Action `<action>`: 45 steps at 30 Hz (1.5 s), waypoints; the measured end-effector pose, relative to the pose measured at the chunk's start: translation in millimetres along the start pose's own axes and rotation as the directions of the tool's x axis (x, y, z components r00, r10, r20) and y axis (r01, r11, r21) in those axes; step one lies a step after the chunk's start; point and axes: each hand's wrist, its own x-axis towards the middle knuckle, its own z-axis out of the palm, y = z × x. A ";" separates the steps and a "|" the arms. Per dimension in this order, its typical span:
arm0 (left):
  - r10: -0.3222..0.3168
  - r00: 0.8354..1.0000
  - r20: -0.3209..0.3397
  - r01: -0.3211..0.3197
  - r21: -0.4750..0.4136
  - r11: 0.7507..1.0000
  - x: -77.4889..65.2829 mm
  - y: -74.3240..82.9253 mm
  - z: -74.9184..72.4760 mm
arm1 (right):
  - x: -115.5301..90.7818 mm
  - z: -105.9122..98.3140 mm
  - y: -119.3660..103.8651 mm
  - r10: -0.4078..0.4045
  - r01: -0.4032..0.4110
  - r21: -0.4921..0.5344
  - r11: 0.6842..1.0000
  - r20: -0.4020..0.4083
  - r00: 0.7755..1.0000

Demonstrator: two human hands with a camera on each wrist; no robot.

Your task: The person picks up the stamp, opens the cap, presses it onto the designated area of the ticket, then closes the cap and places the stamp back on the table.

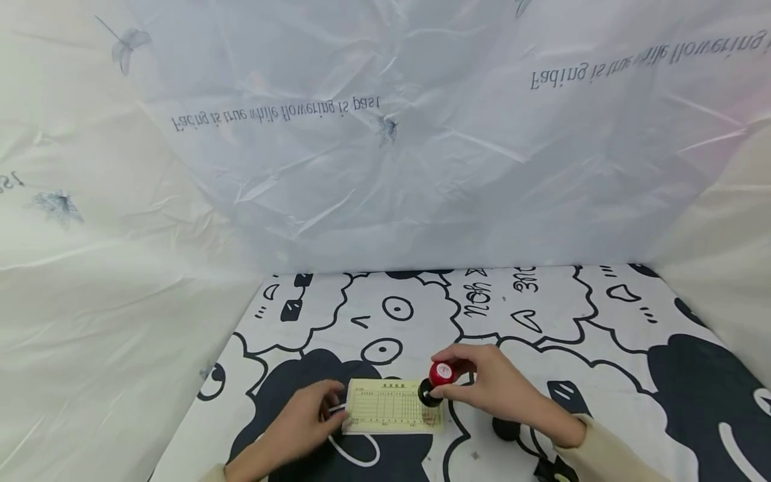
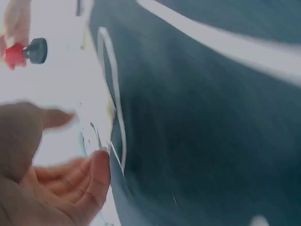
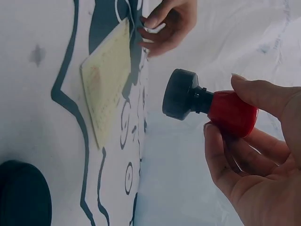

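My right hand (image 1: 482, 378) pinches the red knob of a round stamp (image 3: 230, 113) between thumb and fingers. The stamp's black base (image 3: 180, 94) is held clear above the cloth in the right wrist view. Below it lies a pad of pale yellow printed forms (image 1: 385, 407), with a faint reddish mark near its lower right corner. At the pad's left edge is my left hand (image 1: 307, 415), thumb and fingers apart and loosely bent, fingertips right beside the paper. In the left wrist view that hand (image 2: 61, 179) holds nothing, and the picture is blurred.
A white cloth with black cartoon drawings (image 1: 530, 361) covers the table. Pale printed plastic sheeting (image 1: 385, 201) hangs behind and along both sides. A small dark item (image 1: 554, 470) shows at the bottom edge, partly cut off, near the right sleeve (image 1: 602, 448).
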 end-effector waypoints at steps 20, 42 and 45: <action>-0.321 0.945 0.066 0.328 -0.195 0.924 30.9 -4.4 11.2 | -8.0 -3.2 2.0 -0.003 0.002 0.119 0.993 0.006 1.000; -0.168 0.932 -0.321 0.124 -0.154 0.980 34.0 -0.6 -5.0 | -7.0 -6.4 3.2 -0.022 0.021 0.099 0.995 0.006 1.000; -0.166 0.924 -0.344 0.093 -0.220 0.971 41.8 -1.9 -7.4 | -6.6 -6.5 2.9 -0.029 0.029 0.099 0.995 0.003 1.000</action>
